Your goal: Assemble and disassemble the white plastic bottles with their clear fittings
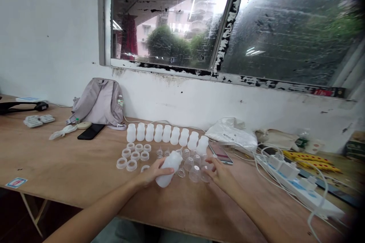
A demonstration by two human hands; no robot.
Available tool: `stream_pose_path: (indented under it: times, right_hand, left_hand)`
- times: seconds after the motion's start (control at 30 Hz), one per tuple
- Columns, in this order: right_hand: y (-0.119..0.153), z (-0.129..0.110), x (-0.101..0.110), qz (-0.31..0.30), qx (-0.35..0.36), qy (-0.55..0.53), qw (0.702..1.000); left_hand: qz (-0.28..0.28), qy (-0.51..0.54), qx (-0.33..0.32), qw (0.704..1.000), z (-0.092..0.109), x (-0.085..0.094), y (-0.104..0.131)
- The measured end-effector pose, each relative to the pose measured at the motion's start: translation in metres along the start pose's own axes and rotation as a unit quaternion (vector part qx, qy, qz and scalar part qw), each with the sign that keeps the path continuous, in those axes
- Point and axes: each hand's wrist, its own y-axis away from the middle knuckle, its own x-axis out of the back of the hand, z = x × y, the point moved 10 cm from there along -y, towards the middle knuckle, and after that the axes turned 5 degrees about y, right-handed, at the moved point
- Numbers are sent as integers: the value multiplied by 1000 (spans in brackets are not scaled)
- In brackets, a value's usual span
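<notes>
My left hand (155, 172) is wrapped round a frosted white bottle (168, 170), tilted above the table. At the right, my right hand (217, 171) has its fingers apart beside the clear domed caps (195, 174); a fingertip is at the rightmost one, and no grip on it can be made out. Behind them stands a row of several white bottles (158, 133). Several white rings (131, 165) lie at the left of the held bottle. Small clear nipples (159, 152) sit between rings and caps, partly hidden by the held bottle.
A phone (221, 154) and a white plastic bag (232, 133) lie right of the bottle row. Farther right are a power strip (302, 188) with cables and yellow packs (310, 161). A backpack (99, 102) and black phone (91, 131) are at the left.
</notes>
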Motion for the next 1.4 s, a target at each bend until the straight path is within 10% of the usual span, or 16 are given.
stream_pose_path:
  times: [0.27, 0.4, 0.67, 0.9, 1.07, 1.2, 1.4]
  right_hand:
    - [-36, -111, -27, -10, 28, -94, 995]
    - [-54, -119, -32, 66, -26, -151, 986]
    - [-58, -113, -58, 23, -45, -212, 976]
    - [-53, -122, -61, -28, -10, -362, 932]
    - [-57, -121, -65, -100, 5, -451, 887]
    - [-67, -97, -54, -15, -23, -397, 917]
    - [-63, -95, -65, -55, -87, -469, 877]
  left_hand:
    - [175, -372, -126, 903, 50, 15, 13]
    - [171, -377, -98, 905, 39, 18, 8]
    - [224, -392, -113, 885, 46, 27, 11]
    - [49, -58, 26, 997, 4, 11, -3]
    - [-52, 271, 63, 959, -5, 0, -2]
    - [-44, 310, 39, 949, 0, 12, -6]
    - [-51, 251, 100, 962, -12, 6, -8]
